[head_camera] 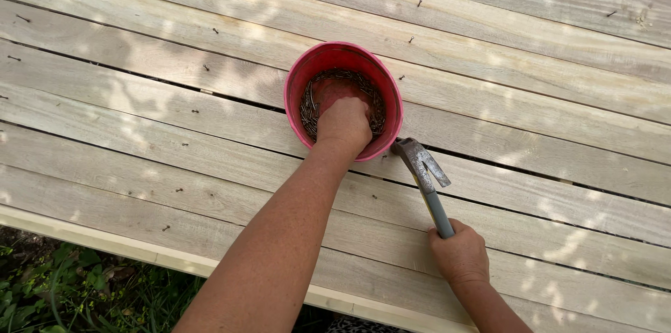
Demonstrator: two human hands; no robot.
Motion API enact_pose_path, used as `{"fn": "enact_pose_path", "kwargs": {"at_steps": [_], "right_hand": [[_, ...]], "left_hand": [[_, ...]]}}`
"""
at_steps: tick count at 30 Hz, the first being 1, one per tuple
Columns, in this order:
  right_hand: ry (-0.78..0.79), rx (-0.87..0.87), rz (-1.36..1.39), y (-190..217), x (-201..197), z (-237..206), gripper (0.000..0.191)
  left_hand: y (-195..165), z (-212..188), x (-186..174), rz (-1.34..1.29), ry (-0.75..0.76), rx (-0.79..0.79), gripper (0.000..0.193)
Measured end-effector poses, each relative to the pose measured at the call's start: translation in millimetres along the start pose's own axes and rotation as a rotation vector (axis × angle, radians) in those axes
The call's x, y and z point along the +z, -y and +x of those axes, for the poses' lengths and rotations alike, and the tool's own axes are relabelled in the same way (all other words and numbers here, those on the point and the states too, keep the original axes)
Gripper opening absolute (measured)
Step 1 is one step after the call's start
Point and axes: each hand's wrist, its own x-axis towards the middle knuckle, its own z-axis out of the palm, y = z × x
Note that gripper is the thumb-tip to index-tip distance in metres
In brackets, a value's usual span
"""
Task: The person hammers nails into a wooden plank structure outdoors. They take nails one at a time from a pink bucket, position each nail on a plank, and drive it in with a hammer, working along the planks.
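A red plastic bowl (297,81) stands on pale wooden boards (531,102) and holds several dark nails (306,111) around its inner edge. My left hand (344,123) reaches down into the bowl, fingers curled among the nails; I cannot see what the fingers hold. My right hand (458,255) is closed around the grey handle of a claw hammer (423,169). The hammer's metal head rests on the boards just right of the bowl's rim.
Nails (204,67) stick up in rows from the boards, partly driven. Narrow dark gaps run between some planks. The boards' near edge (140,249) drops off to green plants (84,291) at the lower left.
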Motion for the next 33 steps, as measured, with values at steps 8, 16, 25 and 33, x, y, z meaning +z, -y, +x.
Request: {"fn": "enact_pose_path", "kwargs": {"at_steps": [8,16,25,33], "right_hand": [[-0.013,-0.034,-0.009,-1,2,0,0.032],[0.042,-0.084,0.002,-7,2,3,0.030],[0.106,-0.204,-0.008,-19,-12,1,0.038],[0.165,-0.211,-0.095,-49,-24,-21,0.039]], "left_hand": [[41,-36,14,-0.277,-0.172,-0.166,0.012],[32,-48,25,-0.141,-0.440,0.069,0.010],[16,-68,-12,0.392,-0.215,0.180,0.015],[6,-77,6,0.233,-0.350,0.392,0.015]]}}
